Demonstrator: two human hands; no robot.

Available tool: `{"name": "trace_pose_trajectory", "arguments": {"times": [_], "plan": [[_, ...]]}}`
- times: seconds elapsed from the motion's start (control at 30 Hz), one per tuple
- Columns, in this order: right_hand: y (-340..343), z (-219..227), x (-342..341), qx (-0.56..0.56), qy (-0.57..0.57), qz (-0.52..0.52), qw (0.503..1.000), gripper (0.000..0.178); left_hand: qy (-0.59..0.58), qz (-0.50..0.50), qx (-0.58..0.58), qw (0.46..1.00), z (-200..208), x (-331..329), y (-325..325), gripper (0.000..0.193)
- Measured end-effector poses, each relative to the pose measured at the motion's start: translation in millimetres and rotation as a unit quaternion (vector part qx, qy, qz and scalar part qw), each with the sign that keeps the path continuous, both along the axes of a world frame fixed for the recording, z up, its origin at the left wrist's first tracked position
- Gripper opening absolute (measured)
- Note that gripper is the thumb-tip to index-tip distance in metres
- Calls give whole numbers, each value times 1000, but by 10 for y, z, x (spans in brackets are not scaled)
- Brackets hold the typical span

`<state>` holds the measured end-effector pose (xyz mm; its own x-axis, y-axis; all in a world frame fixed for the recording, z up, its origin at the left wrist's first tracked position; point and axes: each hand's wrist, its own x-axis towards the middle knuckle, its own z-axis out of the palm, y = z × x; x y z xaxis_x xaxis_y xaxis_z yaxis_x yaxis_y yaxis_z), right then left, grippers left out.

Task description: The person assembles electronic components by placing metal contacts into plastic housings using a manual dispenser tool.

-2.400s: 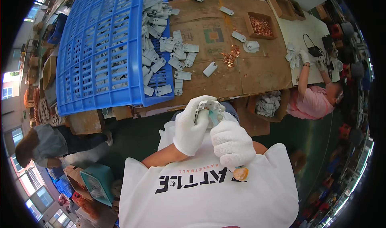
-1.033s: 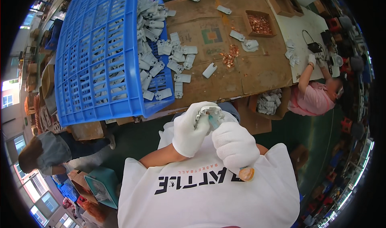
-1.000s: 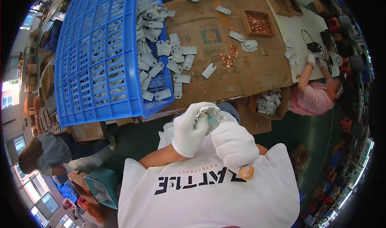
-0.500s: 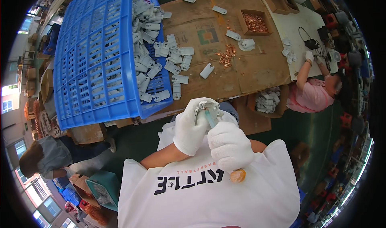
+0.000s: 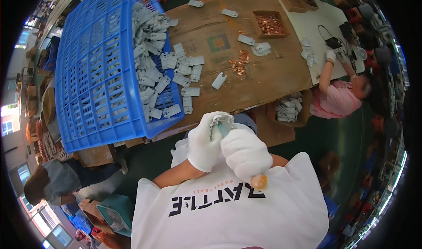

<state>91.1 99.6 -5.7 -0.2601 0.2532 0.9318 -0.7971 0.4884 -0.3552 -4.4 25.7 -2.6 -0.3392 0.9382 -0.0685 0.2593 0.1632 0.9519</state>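
Near my chest, my left hand [image 5: 203,141], in a white knit glove, is closed around a small whitish plastic housing [image 5: 223,117] with its hollow side showing. My right hand [image 5: 247,153], gloved alike, is wrapped round a hand tool [image 5: 259,182]. The tool's rounded amber end sticks out below the fist, while its pale teal part points into the housing. Fingers hide the tool's tip, so its exact kind is unclear. Beyond my hands, several similar white plastic housings [image 5: 190,92] lie on the cardboard-covered table [image 5: 211,104].
A big blue plastic crate [image 5: 99,69] full of housings lies on its side at left. Copper-coloured small parts [image 5: 239,63] are heaped on the table, more in a cardboard box [image 5: 269,24]. A carton of white parts [image 5: 289,108] stands below the edge. A co-worker [image 5: 338,95] sits at right.
My right fist has moved up and left, closer to the housing, and less of the tool's teal part shows. The table and crate have shifted slightly left in the view.
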Motion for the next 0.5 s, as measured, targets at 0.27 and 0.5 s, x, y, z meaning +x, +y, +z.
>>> {"name": "trace_pose_trajectory", "arguments": {"times": [0.27,0.5], "plan": [[352,-220,443,-234,-253,-165,924,23,-276,63,-98,954,-901,-10,596,25],[688,-1690,751,-287,-744,-249,549,46,-358,68,-68,929,-2301,397,1044,27]]}}
